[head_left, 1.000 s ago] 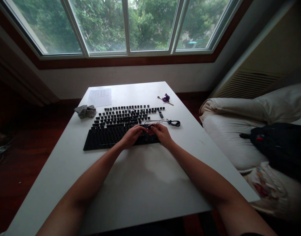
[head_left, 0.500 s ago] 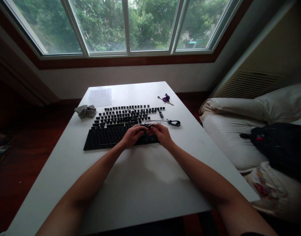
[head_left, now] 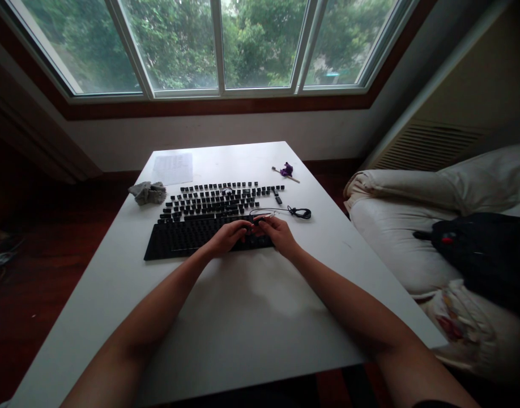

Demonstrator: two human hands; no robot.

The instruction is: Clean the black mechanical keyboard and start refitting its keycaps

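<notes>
My left hand (head_left: 229,235) is over the right half of a black keyboard (head_left: 179,241), its fingers curled in a pinch. Right beside it, my right hand (head_left: 280,233) pinches a small dark piece (head_left: 259,221) between thumb and fingers. Thin pale wires show at its fingertips; they are too fine to tell the kind of thing. Both sets of fingertips meet around this spot, and what the left fingers grip is mostly hidden. Several loose black keycaps (head_left: 207,199) lie in rows just behind the keyboard.
A coiled black cable (head_left: 300,213) lies right of the hands. Farther back on the white table (head_left: 243,317) are a brush (head_left: 292,179) with a purple crumpled thing (head_left: 286,169), a grey cloth (head_left: 148,193) and a paper sheet (head_left: 172,168). A sofa (head_left: 383,238) stands to the right.
My fingers have shifted slightly over the same part of the keyboard, the left hand a little lower and to the left. The things on the table look unmoved.
</notes>
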